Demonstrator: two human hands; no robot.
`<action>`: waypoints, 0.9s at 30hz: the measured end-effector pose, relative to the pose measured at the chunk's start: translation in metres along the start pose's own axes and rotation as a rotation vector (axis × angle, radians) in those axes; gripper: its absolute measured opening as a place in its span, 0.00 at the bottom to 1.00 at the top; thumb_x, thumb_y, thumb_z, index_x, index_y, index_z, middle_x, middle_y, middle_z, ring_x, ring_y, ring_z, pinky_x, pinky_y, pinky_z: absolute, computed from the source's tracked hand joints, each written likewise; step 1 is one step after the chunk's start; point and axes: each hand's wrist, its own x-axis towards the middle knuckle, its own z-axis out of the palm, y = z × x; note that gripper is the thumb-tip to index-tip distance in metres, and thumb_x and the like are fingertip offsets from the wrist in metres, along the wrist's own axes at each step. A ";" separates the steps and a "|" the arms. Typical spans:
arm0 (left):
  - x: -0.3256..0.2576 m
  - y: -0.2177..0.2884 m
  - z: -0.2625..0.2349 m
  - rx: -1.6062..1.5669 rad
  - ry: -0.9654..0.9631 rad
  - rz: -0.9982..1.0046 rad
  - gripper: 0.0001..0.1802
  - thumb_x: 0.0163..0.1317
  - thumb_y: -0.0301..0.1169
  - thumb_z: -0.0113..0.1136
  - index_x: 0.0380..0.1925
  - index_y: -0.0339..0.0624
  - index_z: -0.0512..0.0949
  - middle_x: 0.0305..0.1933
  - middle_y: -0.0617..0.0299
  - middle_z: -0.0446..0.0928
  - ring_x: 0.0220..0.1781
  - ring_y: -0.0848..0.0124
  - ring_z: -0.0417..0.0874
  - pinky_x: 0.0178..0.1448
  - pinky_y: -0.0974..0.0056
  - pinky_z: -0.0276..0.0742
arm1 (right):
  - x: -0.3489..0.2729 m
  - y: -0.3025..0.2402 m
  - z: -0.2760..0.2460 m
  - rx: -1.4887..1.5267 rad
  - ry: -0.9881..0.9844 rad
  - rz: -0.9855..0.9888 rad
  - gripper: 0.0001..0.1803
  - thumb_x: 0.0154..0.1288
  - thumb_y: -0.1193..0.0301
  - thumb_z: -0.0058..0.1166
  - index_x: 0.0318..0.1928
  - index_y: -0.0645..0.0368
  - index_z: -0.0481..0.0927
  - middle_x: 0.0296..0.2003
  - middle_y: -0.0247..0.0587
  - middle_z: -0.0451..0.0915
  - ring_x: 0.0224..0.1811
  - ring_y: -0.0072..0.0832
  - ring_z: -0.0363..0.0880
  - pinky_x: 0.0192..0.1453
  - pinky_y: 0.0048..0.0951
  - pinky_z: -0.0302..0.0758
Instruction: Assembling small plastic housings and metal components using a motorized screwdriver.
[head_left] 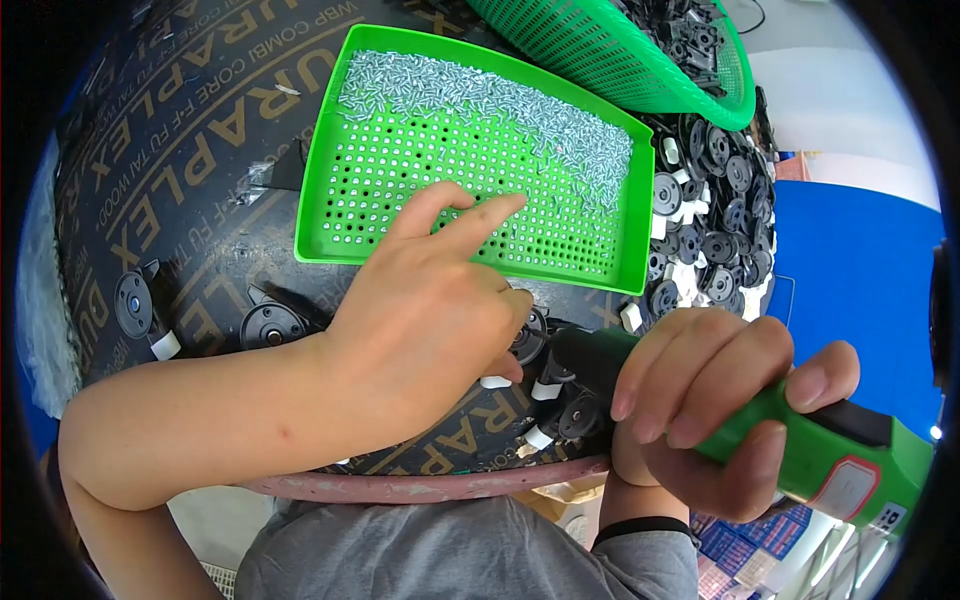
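My right hand point(715, 405) is wrapped around a green powered screwdriver point(820, 450) whose black nose point(565, 355) points left at a round black plastic part point(530, 335). My left hand point(425, 310) rests over that part, thumb and fingers pinched at it, index finger stretched out above the green perforated tray point(330, 150). A heap of small silver screws point(500, 100) fills the tray's far side. Whether the left fingers pinch a screw is hidden.
Black round parts with white clips point(710, 215) lie piled to the right of the tray. A green mesh basket point(620, 55) of more black parts stands at the back. Two single parts point(135, 305) point(270, 322) sit at the left on the dark printed board point(180, 150).
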 end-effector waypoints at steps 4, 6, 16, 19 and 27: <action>0.001 0.000 0.000 0.009 0.002 0.005 0.24 0.36 0.37 0.76 0.36 0.39 0.87 0.32 0.61 0.85 0.67 0.56 0.71 0.68 0.49 0.58 | -0.003 0.000 0.004 -0.025 0.015 -0.004 0.15 0.69 0.68 0.51 0.49 0.54 0.61 0.22 0.38 0.71 0.17 0.26 0.71 0.20 0.29 0.76; -0.001 0.000 -0.001 0.010 0.002 0.006 0.24 0.35 0.36 0.76 0.36 0.39 0.86 0.32 0.61 0.85 0.68 0.56 0.71 0.68 0.49 0.59 | -0.004 0.000 0.009 -0.035 0.015 -0.009 0.14 0.69 0.68 0.52 0.48 0.54 0.61 0.22 0.38 0.71 0.17 0.26 0.72 0.20 0.29 0.76; -0.004 -0.002 -0.004 0.048 -0.032 0.039 0.22 0.36 0.36 0.76 0.35 0.41 0.86 0.34 0.61 0.85 0.68 0.56 0.71 0.68 0.49 0.57 | 0.007 0.001 -0.003 0.075 -0.208 -0.096 0.17 0.67 0.71 0.55 0.50 0.54 0.61 0.26 0.40 0.75 0.17 0.26 0.73 0.20 0.31 0.77; -0.001 0.002 0.001 0.083 0.029 0.065 0.14 0.45 0.40 0.72 0.22 0.40 0.82 0.26 0.57 0.82 0.64 0.52 0.73 0.69 0.49 0.57 | 0.017 -0.014 -0.024 0.087 -0.192 -0.156 0.17 0.69 0.69 0.49 0.55 0.57 0.63 0.25 0.37 0.72 0.20 0.25 0.72 0.22 0.28 0.75; 0.000 0.017 0.003 0.212 -0.054 0.040 0.27 0.45 0.44 0.71 0.43 0.37 0.83 0.42 0.57 0.83 0.70 0.55 0.67 0.73 0.43 0.53 | 0.014 0.033 -0.033 -0.085 0.308 -0.132 0.16 0.69 0.74 0.50 0.51 0.59 0.60 0.18 0.39 0.70 0.16 0.27 0.70 0.22 0.30 0.74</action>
